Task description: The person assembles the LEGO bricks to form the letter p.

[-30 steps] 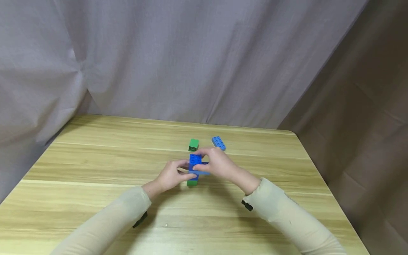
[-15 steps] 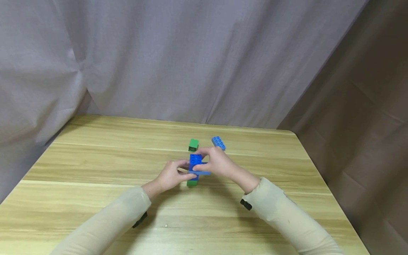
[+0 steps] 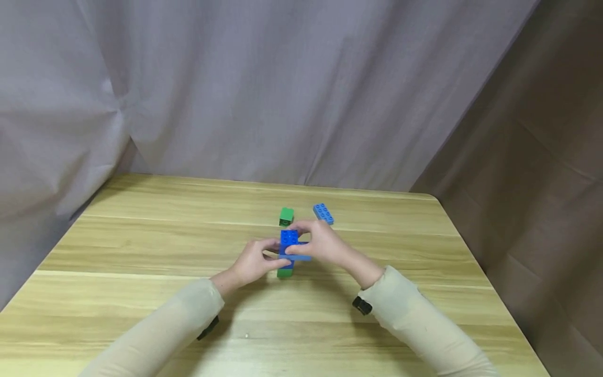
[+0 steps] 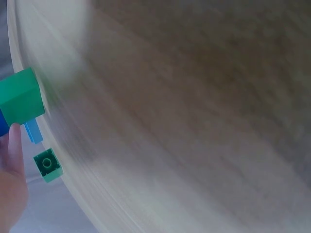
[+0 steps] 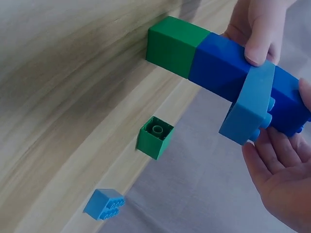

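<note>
Green plastic forms the foot of the stack between your hands: a smooth-sided green block, with a dark blue block above it, a light blue studded brick laid crosswise and jutting to your right, and a dark blue four-studded block on top. It stands roughly upright near the middle of the wood-grained table; whether the green foot touches the wood, you cannot tell from here. Your left hand has its grip clamped on the stack, thumb against the lower dark blue block at the edge of the crosswise brick. Your right hand has its grip closed round the top block, thumb on the near side. Just past your hands, a loose green block lies with its hollow underside facing you, and to its right a loose light blue eight-studded brick rests studs up. Behind the table hangs a grey cloth curtain.
</note>
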Available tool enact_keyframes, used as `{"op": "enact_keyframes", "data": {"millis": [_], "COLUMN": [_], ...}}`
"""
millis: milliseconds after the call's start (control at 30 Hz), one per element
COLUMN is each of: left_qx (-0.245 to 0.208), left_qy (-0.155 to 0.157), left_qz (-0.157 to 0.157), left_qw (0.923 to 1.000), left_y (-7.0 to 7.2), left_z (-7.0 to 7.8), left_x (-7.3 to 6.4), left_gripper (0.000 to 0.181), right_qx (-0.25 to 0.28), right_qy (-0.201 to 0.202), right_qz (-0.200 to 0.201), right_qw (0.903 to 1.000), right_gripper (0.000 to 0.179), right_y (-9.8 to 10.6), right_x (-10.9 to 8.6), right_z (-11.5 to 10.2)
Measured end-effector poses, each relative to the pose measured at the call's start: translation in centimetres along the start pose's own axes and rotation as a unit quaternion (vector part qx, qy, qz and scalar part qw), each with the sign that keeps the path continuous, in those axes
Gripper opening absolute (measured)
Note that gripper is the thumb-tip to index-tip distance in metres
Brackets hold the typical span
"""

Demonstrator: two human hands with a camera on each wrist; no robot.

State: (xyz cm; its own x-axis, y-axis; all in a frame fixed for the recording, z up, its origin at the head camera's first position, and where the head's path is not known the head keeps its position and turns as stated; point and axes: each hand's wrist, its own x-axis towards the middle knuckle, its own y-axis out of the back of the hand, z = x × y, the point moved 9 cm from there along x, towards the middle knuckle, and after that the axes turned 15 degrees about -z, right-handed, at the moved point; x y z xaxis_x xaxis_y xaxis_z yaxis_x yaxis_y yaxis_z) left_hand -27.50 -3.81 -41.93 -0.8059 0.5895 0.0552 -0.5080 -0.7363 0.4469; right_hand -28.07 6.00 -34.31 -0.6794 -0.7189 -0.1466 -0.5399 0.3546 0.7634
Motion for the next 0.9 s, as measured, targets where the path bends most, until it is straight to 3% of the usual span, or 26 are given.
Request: {"op": "enact_keyframes", "data": {"millis": [133, 233, 433, 600, 900], "left_qx": [0.004, 0.007, 0.006, 0.001, 0.003], "left_qy": [0.006, 0.008, 0.027, 0.035, 0.029], "left_qz": [0.006, 0.009, 0.013, 0.011, 0.010], "left_qw": [1.0000, 0.9999, 0.9995, 0.9993, 0.9995], "left_y": [-0.1, -0.1, -0.1, -0.2, -0.4], "left_z": [-0.2, -0.2, -0.5, -0.7, -0.5], "left_x": [0.1, 0.1, 0.1, 0.1, -0.2], "left_gripper": [0.037, 0.039, 0.041, 0.041, 0.041], "right_qx": [0.034, 0.075, 0.135, 0.173, 0.129], "right_qy": [0.009, 0.002, -0.074, -0.126, -0.173], "right_qz": [-0.024, -0.008, 0.080, 0.096, 0.091], "right_qw": [0.9991, 0.9972, 0.9848, 0.9721, 0.9721], "right_gripper": [0.039, 0.040, 0.040, 0.043, 0.052], "right_y": [0.3, 1.4, 3.5, 3.4, 1.8], "right_x": [0.0, 0.1, 1.3, 2.8, 6.2], "right_z": [0.7, 2.1, 6.8, 9.5, 11.8]}}
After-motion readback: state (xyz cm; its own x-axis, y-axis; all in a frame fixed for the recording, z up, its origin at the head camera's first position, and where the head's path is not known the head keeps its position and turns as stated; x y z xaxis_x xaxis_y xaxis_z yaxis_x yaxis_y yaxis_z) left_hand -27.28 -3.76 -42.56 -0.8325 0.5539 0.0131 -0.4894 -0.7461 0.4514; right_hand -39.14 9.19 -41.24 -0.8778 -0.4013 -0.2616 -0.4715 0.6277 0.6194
